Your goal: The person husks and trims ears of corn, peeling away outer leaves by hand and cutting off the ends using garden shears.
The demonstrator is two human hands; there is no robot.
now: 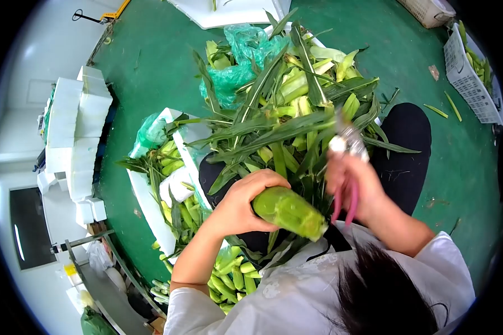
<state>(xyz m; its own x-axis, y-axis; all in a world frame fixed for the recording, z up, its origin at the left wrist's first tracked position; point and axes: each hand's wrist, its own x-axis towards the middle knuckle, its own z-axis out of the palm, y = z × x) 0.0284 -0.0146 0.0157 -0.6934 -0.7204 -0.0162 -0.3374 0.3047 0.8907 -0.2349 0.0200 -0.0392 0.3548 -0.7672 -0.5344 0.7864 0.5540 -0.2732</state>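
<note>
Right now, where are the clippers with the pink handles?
In the head view, the pink-handled clippers are in the right hand, right of the green corn ear that the left hand grips.

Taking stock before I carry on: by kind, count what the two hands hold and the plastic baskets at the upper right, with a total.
Ear of corn in the left hand: 1
Pink-handled shears in the right hand: 1
Plastic baskets, one cut off by the top edge: 2
Total: 4

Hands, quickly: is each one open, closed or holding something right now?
Left hand: closed, holding a green ear of corn.
Right hand: closed, holding pink-handled shears, blurred.
</note>
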